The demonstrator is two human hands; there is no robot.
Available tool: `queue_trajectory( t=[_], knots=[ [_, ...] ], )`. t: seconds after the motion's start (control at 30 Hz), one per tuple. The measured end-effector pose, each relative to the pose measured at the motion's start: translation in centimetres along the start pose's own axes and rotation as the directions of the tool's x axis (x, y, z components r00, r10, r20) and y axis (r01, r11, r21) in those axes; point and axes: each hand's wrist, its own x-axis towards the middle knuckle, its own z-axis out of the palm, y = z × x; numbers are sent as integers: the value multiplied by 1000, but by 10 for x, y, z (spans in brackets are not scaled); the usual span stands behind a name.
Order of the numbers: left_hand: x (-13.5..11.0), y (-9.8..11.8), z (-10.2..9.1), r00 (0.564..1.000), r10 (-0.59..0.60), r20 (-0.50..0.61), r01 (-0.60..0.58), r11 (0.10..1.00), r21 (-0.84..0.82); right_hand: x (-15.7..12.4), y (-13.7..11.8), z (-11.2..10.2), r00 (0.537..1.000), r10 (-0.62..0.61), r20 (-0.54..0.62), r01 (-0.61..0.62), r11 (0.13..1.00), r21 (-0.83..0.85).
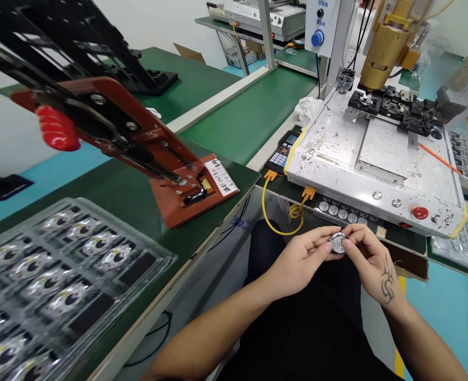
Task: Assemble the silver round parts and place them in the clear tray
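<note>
Between my two hands, above my lap, is a small round silver part (337, 243) with dark print on its face. It looks like a watch case back, though I cannot be sure. My left hand (303, 259) pinches its left edge between thumb and fingers. On the opposite edge, the thumb and fingers of my right hand (370, 259) grip it too. The fingertips behind the part are partly hidden.
At left stands a red-brown toggle press (138, 143) with a red handle, beside a clear plastic tray (75, 264) of shiny parts. A white dispensing machine (337, 153) stands ahead right. A yellow cable (266, 211) hangs near its front; more round discs (342, 214) lie beneath it.
</note>
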Motion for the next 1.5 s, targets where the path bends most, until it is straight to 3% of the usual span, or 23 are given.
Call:
queue_trajectory(
  t=[0.27,0.4,0.57,0.7,0.87,0.93,1.0,1.1,1.33,1.5],
  knots=[
    [-3,-6,4,997,38,-63,-29,991,133,-3,-1,3,996,-88,-34,82,988,-133],
    [-4,-14,4,987,128,-98,-96,954,283,-1,-3,5,985,-170,-34,157,956,-246],
    [-5,-19,2,966,240,-95,-171,870,462,6,8,3,997,-80,-22,73,974,-215],
    [-4,-15,-4,975,220,-40,-167,836,523,11,17,-1,996,-67,54,75,983,-168],
    [-3,-1,-11,989,145,-2,-119,824,554,17,9,-4,960,-220,170,256,941,-224],
    [-2,3,-12,988,153,-31,-119,864,489,20,6,-2,979,-160,122,179,971,-161],
    [0,5,-11,982,162,-96,-111,910,400,22,7,2,998,-20,65,20,1000,-3],
    [2,4,-9,972,153,-177,-90,943,321,25,11,13,990,133,39,-138,961,238],
    [-6,14,-7,947,253,-196,-128,860,494,26,4,25,991,110,76,-126,957,261],
    [-11,21,-4,951,247,-187,-131,867,480,22,-5,25,990,106,96,-127,962,243]
  ],
)
